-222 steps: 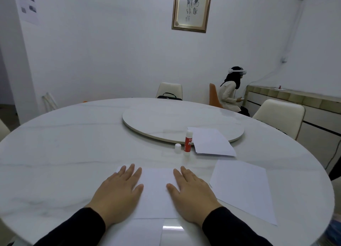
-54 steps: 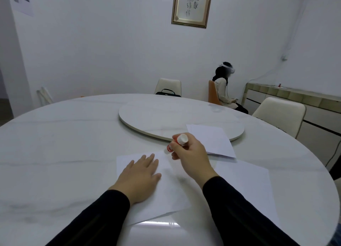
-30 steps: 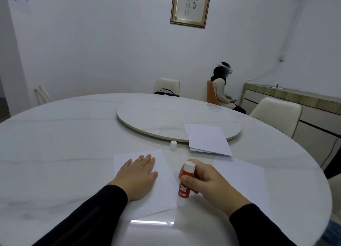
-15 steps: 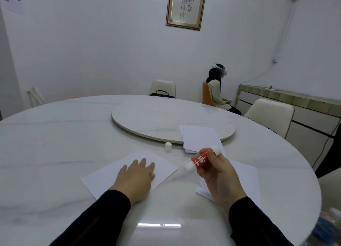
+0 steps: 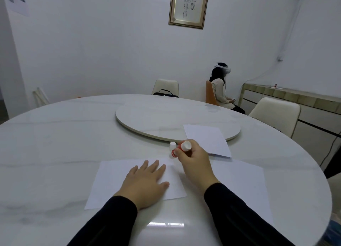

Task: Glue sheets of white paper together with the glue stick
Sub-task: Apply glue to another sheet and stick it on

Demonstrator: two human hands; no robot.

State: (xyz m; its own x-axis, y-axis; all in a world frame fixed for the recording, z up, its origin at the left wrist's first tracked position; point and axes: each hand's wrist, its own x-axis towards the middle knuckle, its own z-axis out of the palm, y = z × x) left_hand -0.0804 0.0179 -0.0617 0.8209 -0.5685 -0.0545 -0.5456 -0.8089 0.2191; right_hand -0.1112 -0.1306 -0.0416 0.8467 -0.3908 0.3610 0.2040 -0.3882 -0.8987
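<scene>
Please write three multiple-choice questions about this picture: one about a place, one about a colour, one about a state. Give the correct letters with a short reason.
1. Where does the small white cap stand?
A. on the marble table, beside the glue stick
B. on the paper stack
C. in the left hand

2. What colour is the glue stick body?
A. blue
B. red
C. green

3. What is the left hand doing?
A. gripping the cap
B. raised in the air
C. lying flat on the white paper sheet

Answers: 1 A, the cap sits on the table; 2 B, red shows above the right hand; 3 C, its fingers are spread on the sheet.
</scene>
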